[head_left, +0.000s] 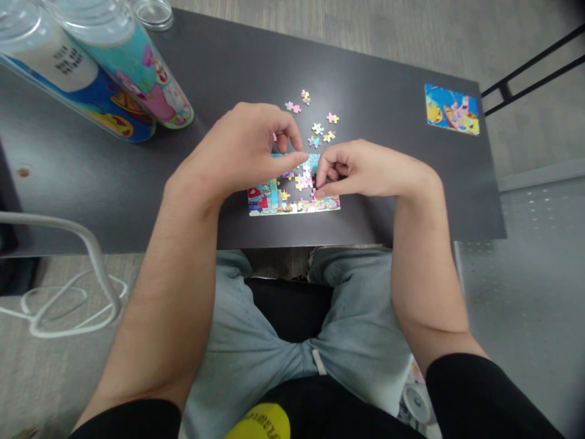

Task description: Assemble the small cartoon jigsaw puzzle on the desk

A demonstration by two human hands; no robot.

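A partly assembled cartoon jigsaw puzzle point(295, 207) lies near the front edge of the dark table, with gaps in its middle. My left hand point(262, 137) hovers over its upper left part, fingers curved and thumb stretched out, with no piece visible between them. At the puzzle's right side, my right hand point(354, 167) has thumb and index finger pinched at a small pink puzzle piece point(314, 192), mostly covered by the fingertips. Several loose puzzle pieces point(317, 128) are scattered beyond the puzzle. My hands hide part of its top and right side.
Two clear cylinders with cartoon prints, a blue one point(105, 91) and a turquoise one point(150, 76), stand at the table's left. Behind them is a clear round lid point(155, 13). A cartoon picture card point(451, 110) lies far right. A white cable point(86, 244) loops at lower left.
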